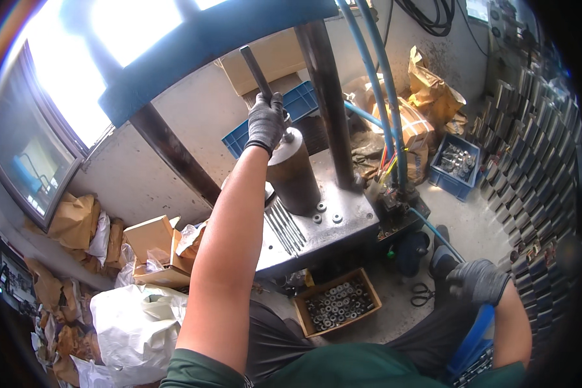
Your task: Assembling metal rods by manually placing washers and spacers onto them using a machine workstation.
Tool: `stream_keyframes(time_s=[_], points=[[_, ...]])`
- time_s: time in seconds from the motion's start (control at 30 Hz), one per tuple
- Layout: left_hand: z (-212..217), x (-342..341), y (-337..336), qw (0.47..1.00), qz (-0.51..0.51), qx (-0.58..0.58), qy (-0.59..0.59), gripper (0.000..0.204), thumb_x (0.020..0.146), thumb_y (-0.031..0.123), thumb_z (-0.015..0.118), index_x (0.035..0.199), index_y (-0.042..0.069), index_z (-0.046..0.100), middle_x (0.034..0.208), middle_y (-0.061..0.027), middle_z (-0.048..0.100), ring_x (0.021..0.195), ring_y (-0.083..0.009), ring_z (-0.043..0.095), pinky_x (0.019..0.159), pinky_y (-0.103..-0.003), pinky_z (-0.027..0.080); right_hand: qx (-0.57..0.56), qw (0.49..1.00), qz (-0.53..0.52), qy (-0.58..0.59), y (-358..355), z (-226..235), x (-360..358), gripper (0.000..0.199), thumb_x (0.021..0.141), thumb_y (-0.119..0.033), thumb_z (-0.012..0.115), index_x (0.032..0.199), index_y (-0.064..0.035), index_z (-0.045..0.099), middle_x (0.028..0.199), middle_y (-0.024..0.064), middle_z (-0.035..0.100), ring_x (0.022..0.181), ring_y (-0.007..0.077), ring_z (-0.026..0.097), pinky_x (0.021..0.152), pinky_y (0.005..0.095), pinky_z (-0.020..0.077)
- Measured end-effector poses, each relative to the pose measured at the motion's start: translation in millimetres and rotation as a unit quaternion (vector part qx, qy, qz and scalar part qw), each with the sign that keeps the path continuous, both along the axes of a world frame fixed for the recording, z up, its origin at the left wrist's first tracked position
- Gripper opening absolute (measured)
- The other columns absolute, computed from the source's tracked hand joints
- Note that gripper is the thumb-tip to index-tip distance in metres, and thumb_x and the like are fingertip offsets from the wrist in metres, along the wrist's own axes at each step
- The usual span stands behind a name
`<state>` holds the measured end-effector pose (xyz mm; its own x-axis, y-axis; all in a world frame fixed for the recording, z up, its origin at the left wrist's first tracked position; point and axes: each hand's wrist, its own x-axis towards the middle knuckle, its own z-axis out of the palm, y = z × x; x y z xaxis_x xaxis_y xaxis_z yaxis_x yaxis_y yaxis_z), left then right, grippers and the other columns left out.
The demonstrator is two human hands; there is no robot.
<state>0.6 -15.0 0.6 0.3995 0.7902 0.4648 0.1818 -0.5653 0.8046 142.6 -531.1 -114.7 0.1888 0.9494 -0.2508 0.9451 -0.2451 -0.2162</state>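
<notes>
Left hand: our gloved left hand (265, 123) was raised and clamped round a dark metal rod (255, 68); the rod stood tilted, rising above the fist and running down toward the top of a cylinder.
Right hand: our gloved right hand (477, 281) hung low and well apart from the left, curled loosely over our thigh; we could not tell whether it held anything.
Cylinder: a dull brown steel cylinder (294, 174) stood upright just below the left hand on the grey metal worktop (343, 216) of a press; smooth-sided, round, worn.
Loose rods: a row of thin straight rods (284, 226) lay flat on the worktop beside the cylinder, nearer us than the left hand.
Progress: we judged the work to be mid-step; the rod was gripped at the cylinder but not released; the thin rods lay untouched.
Below: a cardboard box (337, 302) of small grey metal rings sat on the floor between our hands; a blue crate (456, 165) of shiny parts stood beyond the right hand.
</notes>
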Motion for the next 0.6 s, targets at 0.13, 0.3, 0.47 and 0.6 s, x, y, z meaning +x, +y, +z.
stream_keyframes(time_s=[0.13, 0.3, 0.47, 0.6], points=[[2, -1, 1, 1.0, 0.003, -0.011, -0.002, 0.032, 0.108, 0.033, 0.054, 0.11, 0.001, 0.056, 0.072, -0.0098, 0.067, 0.065, -0.0201, 0.071, 0.062, -0.036, 0.058, -0.037, 0.998, -0.032, -0.029, -5, -10, -7, 0.025, 0.083, -0.031, 0.068, 0.098, -0.0129, 0.077, 0.088, 0.0162, 0.073, 0.086, 0.0358, 0.072, 0.08, 0.0456, 0.0577], [2, -1, 5, 0.999, -0.004, -0.036, 0.02, 0.031, 0.107, 0.033, 0.055, 0.116, 0.003, 0.055, 0.082, -0.0094, 0.065, 0.071, -0.0175, 0.067, 0.061, -0.034, 0.059, 0.059, 0.997, -0.04, -0.006, 5, 11, -2, 0.026, 0.082, -0.026, 0.067, 0.102, -0.0134, 0.078, 0.091, 0.0149, 0.074, 0.085, 0.0357, 0.072, 0.08, 0.0454, 0.0579], [-5, -3, 23, 1.0, 0.021, 0.0, 0.023, 0.033, 0.107, 0.035, 0.054, 0.114, 0.002, 0.057, 0.08, -0.01, 0.068, 0.072, -0.0195, 0.07, 0.063, -0.035, 0.058, 0.101, 0.993, -0.053, 0.032, 16, 28, -3, 0.026, 0.081, -0.024, 0.066, 0.102, -0.0143, 0.078, 0.094, 0.0141, 0.074, 0.087, 0.0357, 0.072, 0.08, 0.0445, 0.058], [-5, 1, 21, 1.0, 0.016, -0.003, 0.016, 0.033, 0.107, 0.035, 0.054, 0.114, 0.002, 0.058, 0.08, -0.0102, 0.069, 0.072, -0.0196, 0.071, 0.064, -0.036, 0.058, -0.007, 0.999, -0.039, -0.018, 9, 19, 0, 0.026, 0.082, -0.022, 0.064, 0.104, -0.0149, 0.077, 0.094, 0.0137, 0.074, 0.087, 0.0354, 0.072, 0.081, 0.0442, 0.0576]])
